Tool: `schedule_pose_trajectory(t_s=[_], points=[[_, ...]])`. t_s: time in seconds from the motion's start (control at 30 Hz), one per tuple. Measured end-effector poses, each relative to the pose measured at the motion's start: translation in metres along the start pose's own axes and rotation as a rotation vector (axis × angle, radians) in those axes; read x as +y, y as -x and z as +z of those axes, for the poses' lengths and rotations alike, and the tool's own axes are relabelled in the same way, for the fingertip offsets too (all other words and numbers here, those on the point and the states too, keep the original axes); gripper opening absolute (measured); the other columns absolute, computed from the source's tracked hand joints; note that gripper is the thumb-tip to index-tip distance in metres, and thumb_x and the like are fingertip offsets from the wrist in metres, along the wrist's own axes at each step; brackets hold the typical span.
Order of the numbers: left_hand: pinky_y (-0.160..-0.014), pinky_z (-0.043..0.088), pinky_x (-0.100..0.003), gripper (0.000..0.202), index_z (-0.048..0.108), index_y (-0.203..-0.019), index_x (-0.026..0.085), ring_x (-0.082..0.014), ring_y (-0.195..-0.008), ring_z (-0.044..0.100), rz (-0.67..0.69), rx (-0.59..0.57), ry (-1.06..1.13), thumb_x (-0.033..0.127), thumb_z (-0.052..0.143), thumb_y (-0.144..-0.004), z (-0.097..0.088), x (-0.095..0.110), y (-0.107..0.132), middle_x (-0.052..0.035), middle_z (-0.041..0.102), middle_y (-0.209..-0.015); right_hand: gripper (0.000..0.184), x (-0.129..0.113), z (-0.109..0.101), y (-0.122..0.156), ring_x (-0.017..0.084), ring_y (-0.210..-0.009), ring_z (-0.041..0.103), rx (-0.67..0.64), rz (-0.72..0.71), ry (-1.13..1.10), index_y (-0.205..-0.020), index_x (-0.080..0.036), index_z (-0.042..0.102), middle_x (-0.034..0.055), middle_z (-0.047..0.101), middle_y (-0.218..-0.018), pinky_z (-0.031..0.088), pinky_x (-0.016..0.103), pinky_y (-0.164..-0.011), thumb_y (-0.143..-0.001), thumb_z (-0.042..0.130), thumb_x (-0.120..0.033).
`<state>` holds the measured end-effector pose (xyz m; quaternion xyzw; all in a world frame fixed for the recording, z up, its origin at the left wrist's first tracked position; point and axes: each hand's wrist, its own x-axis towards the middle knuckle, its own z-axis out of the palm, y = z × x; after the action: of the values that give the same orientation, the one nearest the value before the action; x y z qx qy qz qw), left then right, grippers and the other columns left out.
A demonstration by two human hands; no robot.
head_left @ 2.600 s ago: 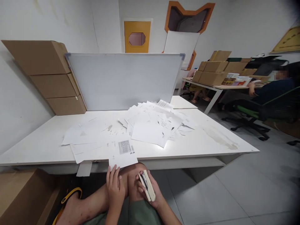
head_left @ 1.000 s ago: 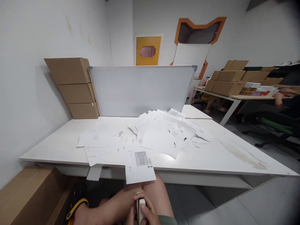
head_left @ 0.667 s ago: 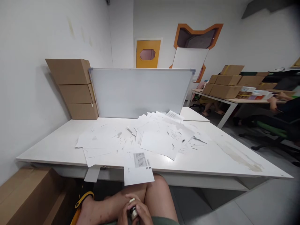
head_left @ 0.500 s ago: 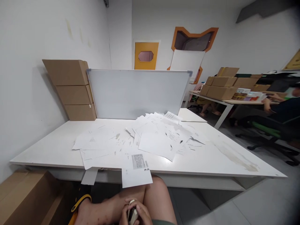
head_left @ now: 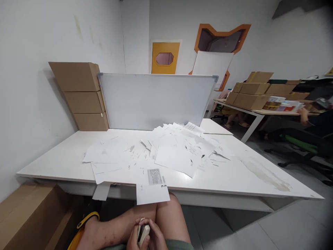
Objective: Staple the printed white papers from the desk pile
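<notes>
Low in the view, over my lap, a small cream-coloured object with a dark middle sits between my two hands; its kind is not clear. My left hand is closed around its left side. Curled over the top and right side is my right hand, also closed on it. Fingers cover much of the object. Above the hands, a printed white sheet hangs over the front edge of the white table.
A heap of loose and torn paper covers the table's middle, with more sheets to its left. A whiteboard stands behind, beside stacked cardboard boxes. A large carton is at lower left. A person sits far right.
My view has shifted slightly, so the table and room sit a little further right. Both hands still hold the cream object, now turned a little. The far-right person's arm has moved.
</notes>
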<state>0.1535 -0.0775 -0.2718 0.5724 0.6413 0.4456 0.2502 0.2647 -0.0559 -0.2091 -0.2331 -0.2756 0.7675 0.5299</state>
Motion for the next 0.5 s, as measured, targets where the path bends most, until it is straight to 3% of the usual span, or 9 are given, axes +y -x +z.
schedule_pose_trajectory(t_s=[0.23,0.37,0.5], points=[[-0.089,0.054,-0.051,0.068,0.069,-0.1,0.007,-0.0415,-0.105,0.063,-0.121,0.046,0.086,0.064,0.057,-0.065,-0.005,0.011,0.001,-0.0255,0.069,-0.109,0.034,0.004,-0.002,0.002,0.026,-0.102,0.058,-0.008,-0.044,0.081,-0.085,-0.018,0.073,0.0085,0.069,-0.096,0.038,0.037,-0.098,-0.083,0.055,-0.046],[-0.094,0.05,-0.054,0.07,0.07,-0.098,0.01,-0.0433,-0.108,0.061,-0.204,0.057,0.176,0.067,0.063,-0.059,-0.004,0.017,0.002,-0.0252,0.069,-0.11,0.032,0.005,-0.001,0.001,0.025,-0.098,0.059,0.003,-0.027,0.1,-0.085,-0.019,0.074,0.0075,0.069,-0.094,0.04,0.036,-0.095,-0.082,0.054,-0.045],[-0.098,0.045,-0.056,0.074,0.07,-0.096,0.01,-0.0447,-0.11,0.059,-0.28,0.203,0.325,0.071,0.065,-0.054,0.001,0.024,0.008,-0.025,0.069,-0.11,0.035,0.002,-0.001,0.003,0.026,-0.1,0.059,0.025,-0.034,0.231,-0.085,-0.021,0.074,0.0073,0.07,-0.095,0.041,0.035,-0.095,-0.079,0.058,-0.051]])
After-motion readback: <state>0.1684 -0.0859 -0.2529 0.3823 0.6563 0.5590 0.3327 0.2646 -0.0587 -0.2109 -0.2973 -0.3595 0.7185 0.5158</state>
